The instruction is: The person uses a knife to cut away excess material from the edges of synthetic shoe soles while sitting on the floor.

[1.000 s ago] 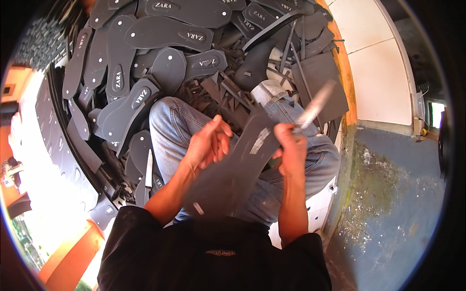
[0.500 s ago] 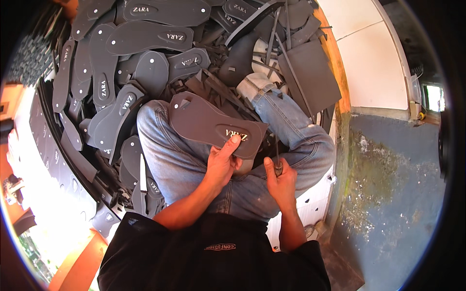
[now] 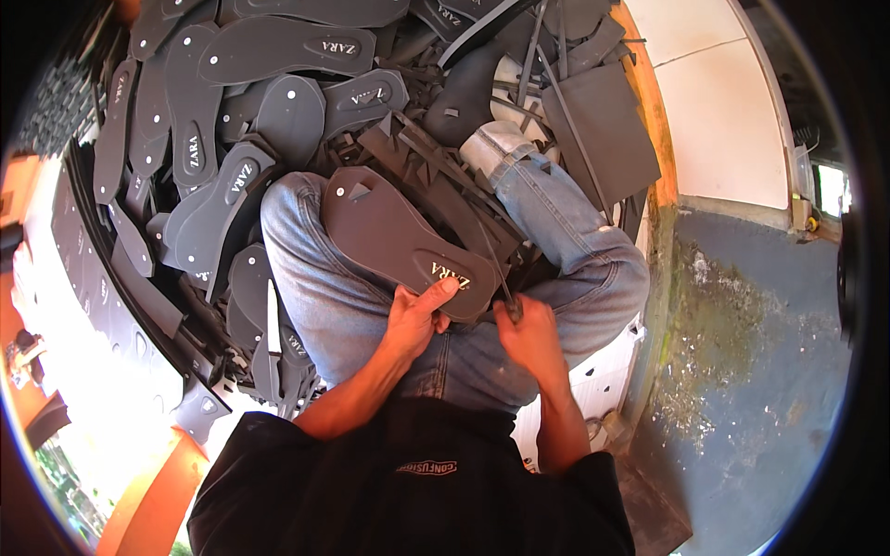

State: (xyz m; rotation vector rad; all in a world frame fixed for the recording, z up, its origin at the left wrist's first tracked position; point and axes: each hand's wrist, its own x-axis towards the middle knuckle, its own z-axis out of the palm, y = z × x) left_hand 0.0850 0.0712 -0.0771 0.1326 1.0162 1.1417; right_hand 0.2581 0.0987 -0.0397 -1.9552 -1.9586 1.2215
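Note:
My left hand [image 3: 413, 320] grips a dark grey shoe insole [image 3: 385, 227] by its heel end, thumb on top and fingers beneath. The insole lies slanted over my lap, with a white dot and a small cut flap near its toe end. In my closed right hand [image 3: 530, 341] is a knife [image 3: 503, 281] with a thin dark blade. Its blade stands against the right edge of the heel, which has a rounded outline. My fingers hide most of the handle.
A heap of dark grey insoles [image 3: 287, 46] spreads ahead and to the left. Dark offcut strips [image 3: 436, 171] lie between my jeans-clad legs. Another knife [image 3: 273, 320] with a pale blade rests left of my knee. A flat dark sheet [image 3: 607, 139] lies ahead right, beside a wooden edge [image 3: 649, 111].
The blade has moved along the heel, whose angular corner is now rounded off. My right hand has shifted slightly left and turned. The left hand still holds the insole.

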